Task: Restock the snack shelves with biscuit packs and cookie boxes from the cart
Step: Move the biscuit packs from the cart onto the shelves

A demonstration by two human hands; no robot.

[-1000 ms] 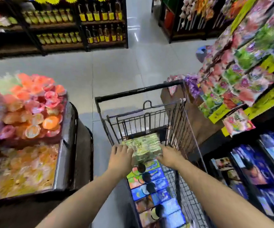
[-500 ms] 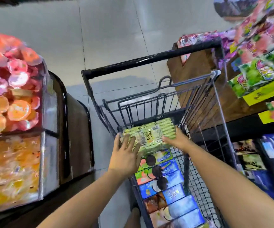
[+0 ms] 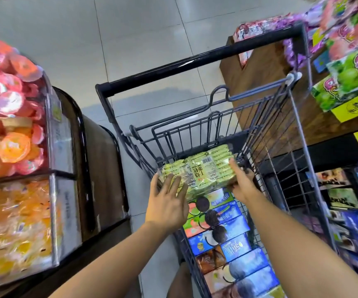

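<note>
Biscuit pack (image 3: 197,172) between both hands at the far end of the cart (image 3: 281,134), just past the cookie boxes (image 3: 219,224).
Left hand (image 3: 167,203): fingers spread flat on the pack's left end. Right hand (image 3: 241,183): fingers curled round the right end. Likely risk: the slick wrapper slips from the flat left hand, and the pack tips onto the boxes or snags the wire wall.
</note>
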